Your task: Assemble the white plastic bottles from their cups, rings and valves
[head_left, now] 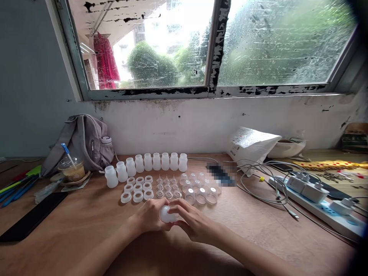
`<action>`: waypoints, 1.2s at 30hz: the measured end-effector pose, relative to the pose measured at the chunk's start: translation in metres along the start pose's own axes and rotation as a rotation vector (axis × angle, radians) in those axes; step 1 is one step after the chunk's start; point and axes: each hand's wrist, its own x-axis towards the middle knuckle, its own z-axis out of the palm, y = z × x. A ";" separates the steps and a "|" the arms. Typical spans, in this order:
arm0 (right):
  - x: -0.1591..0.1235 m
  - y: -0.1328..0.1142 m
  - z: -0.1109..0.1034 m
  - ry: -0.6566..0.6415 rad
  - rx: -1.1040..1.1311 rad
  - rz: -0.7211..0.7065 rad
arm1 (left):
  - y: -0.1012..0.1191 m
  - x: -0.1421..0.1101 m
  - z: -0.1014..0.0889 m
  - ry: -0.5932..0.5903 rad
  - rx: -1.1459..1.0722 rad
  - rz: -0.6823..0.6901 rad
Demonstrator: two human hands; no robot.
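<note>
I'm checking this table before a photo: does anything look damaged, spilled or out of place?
The window frame has badly flaked, showing dark against grey. At right, loose cables lie tangled beside the power strip. The row of white bottles curves out of line at its left end. No spill shows.

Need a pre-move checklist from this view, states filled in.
1. Left hand wrapped around the white piece: ok.
2. Right hand at the piece, fingers curled against its side: ok.
3. White bottles upright in their row: ok.
4. White rings laid out in rows, apart from the bottles: ok.
5. Power strip away from both hands: ok.
6. Anything fitted to the piece: cannot tell, fingers cover much of it.
</note>
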 end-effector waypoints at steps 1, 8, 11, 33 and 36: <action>0.000 -0.002 -0.002 0.011 0.003 -0.001 | 0.001 0.000 -0.002 -0.008 -0.017 -0.006; -0.004 0.022 0.008 0.252 -0.080 0.223 | 0.002 0.001 -0.008 -0.014 -0.004 -0.096; -0.004 0.028 0.013 0.255 -0.081 0.216 | 0.001 0.000 -0.008 -0.039 0.005 -0.114; -0.004 0.040 0.014 0.305 -0.054 0.236 | -0.015 -0.001 -0.001 0.018 0.020 -0.061; -0.005 0.040 0.012 0.323 -0.060 0.215 | -0.017 -0.002 -0.001 0.038 -0.012 -0.070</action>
